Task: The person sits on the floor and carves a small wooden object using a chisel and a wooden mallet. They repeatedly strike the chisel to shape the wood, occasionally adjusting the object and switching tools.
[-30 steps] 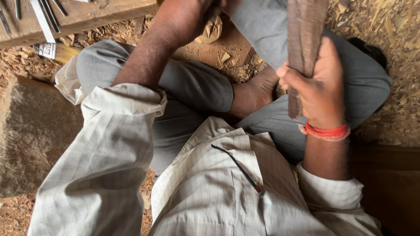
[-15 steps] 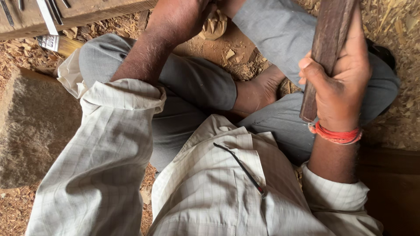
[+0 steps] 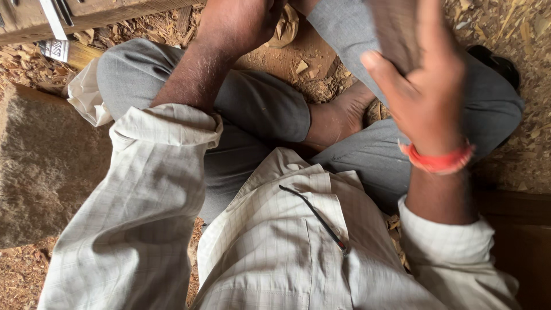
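Wooden mallet block point(image 3: 396, 31), dark brown and blurred, was clasped in the right hand point(image 3: 427, 95), its grip closed around the wood above the crossed grey-trousered legs point(image 3: 258, 109). Left hand's grip could not be told: it ran past the upper edge. This looked like a striking stroke; a steady aim seemed needed.

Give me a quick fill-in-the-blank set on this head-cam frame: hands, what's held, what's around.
1. The right hand grips a brown ____ block that runs out of the top of the frame.
2. The band on the right wrist is ____ in colour.
3. The ground by the bare foot is strewn with wood ____.
4. The left hand is mostly cut off at the ____ edge of the picture.

Missing words: wooden; red; shavings; top
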